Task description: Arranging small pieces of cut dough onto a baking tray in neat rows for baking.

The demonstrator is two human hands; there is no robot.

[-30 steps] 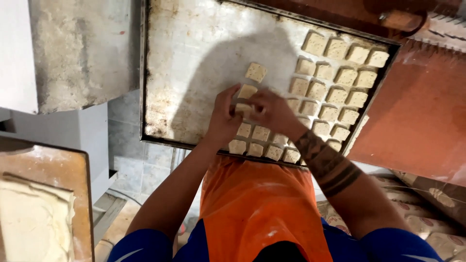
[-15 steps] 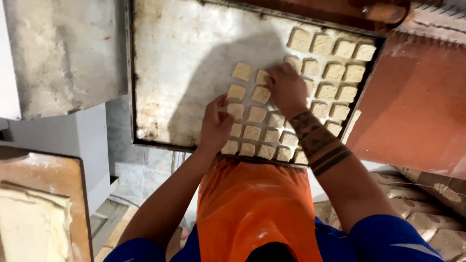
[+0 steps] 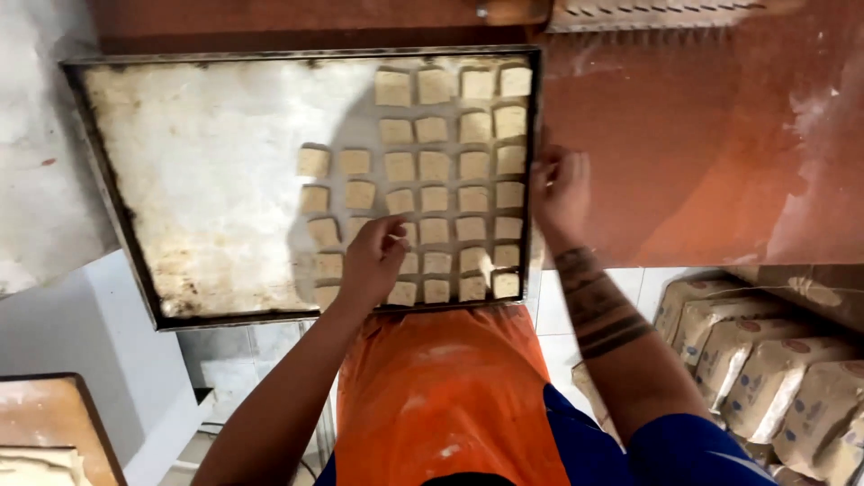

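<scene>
Left hand: I see my left hand (image 3: 373, 261) palm down over the near rows of dough squares (image 3: 435, 166), fingers curled and pinching at one pale square; whether it is lifted clear of the metal I cannot tell.
Right hand: my right hand (image 3: 560, 191) rests at the right rim of the baking tray (image 3: 117, 193), fingers loosely bent against the edge, holding no dough; dark bands mark the forearm behind it.
Dough squares: small tan pieces in rows and columns fill the right half of the tray, reaching from the far rim to the near rim; the leftmost pieces sit less evenly.
Baking tray: a big rectangular metal sheet, floured white and scorched brown at the corners, its left half bare; its far part lies on the bench, its near edge juts out above my orange apron (image 3: 445, 396).
Bench: reddish-brown bench (image 3: 702, 153), dusted with flour on the right.
Packages: at near right, below the bench, a stack of brown paper sacks (image 3: 774, 360) stands on end, each with a round reddish mark near the top and a blue patch lower down; the print is too small for me to read.
Near left: a wooden board (image 3: 49, 423) holds a pale sheet of dough (image 3: 31, 463) at its near corner.
</scene>
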